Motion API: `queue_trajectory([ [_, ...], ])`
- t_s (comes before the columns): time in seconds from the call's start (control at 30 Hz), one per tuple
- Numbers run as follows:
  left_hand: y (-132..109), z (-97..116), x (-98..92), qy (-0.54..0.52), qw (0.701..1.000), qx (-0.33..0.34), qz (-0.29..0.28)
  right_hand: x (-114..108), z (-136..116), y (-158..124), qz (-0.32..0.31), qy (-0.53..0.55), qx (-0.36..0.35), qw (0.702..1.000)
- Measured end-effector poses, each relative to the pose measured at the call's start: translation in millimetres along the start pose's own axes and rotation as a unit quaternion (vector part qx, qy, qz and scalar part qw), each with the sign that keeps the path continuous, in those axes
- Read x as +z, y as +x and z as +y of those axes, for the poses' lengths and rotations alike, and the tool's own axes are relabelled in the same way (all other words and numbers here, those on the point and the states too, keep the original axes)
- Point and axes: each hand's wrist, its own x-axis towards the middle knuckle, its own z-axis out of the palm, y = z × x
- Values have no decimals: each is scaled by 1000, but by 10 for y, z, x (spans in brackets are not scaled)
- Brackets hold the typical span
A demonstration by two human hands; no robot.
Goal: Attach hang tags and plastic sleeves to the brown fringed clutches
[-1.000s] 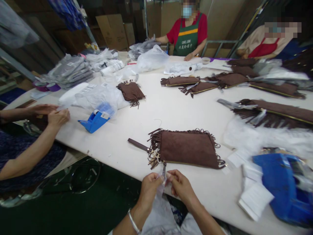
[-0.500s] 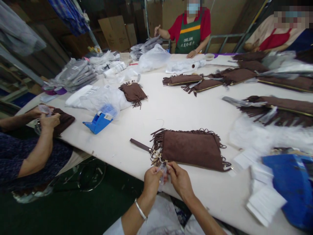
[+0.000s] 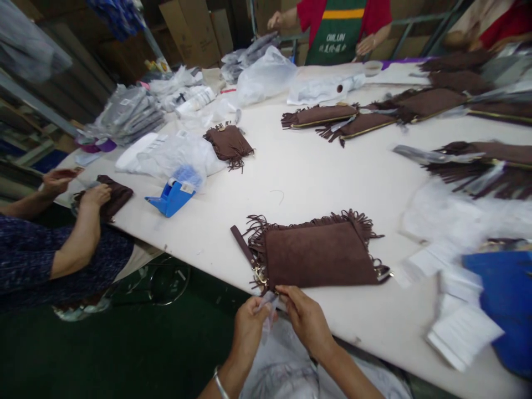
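Observation:
A brown suede clutch bag [image 3: 320, 255] with fringed edges lies flat at the table's front edge, its zipper side toward me. A wrist strap [image 3: 242, 244] hangs off its left end by a gold clasp. My left hand [image 3: 249, 327] is closed on a small clear plastic piece [image 3: 269, 307] just below the bag's front left corner. The fingers of my right hand [image 3: 305, 318] are pinched at that corner, by the zipper end. What exactly they grip there is too small to make out.
A blue tape dispenser [image 3: 172, 197] and a smaller fringed bag [image 3: 229, 145] lie to the left. More brown bags [image 3: 440, 105] lie at the back right. White paper cards [image 3: 465, 335] and a blue container [image 3: 507, 305] are on the right. A co-worker's hand [image 3: 95, 197] works at far left.
The view has tilted down a little. The bag has turned slightly and its strap swung more upright. My left hand has shifted down and left with the plastic; my right stays at the corner.

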Motion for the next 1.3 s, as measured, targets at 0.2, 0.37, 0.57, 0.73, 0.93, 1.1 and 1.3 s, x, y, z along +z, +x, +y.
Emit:
queue_trajectory([
  [0.2, 78, 38, 51, -37, 999, -28, 3, -54, 19, 41, -8, 48, 13, 999],
  [0.37, 56, 102, 115, -33, 998, -29, -52, -70, -54, -78, 0, 71, 91, 993],
  [0.57, 88, 164, 189, -6, 999, -18, -29, -50, -108, -205, -13, 110, 206, 972],
  [0.73, 74, 218, 221, -6, 999, -43, -12, -38, -134, -109, -14, 57, 205, 977],
  [0.93, -16, 241, 208, -70, 994, -84, -31, -34, -85, -32, -14, 51, 218, 975],
  [1.1, -117, 227, 184, -101, 988, -112, -42, -77, -102, 18, -1, 43, 220, 975],
  [1.3, -126, 221, 180, -112, 987, -106, -41, -73, -132, 69, 1, -28, 183, 983],
])
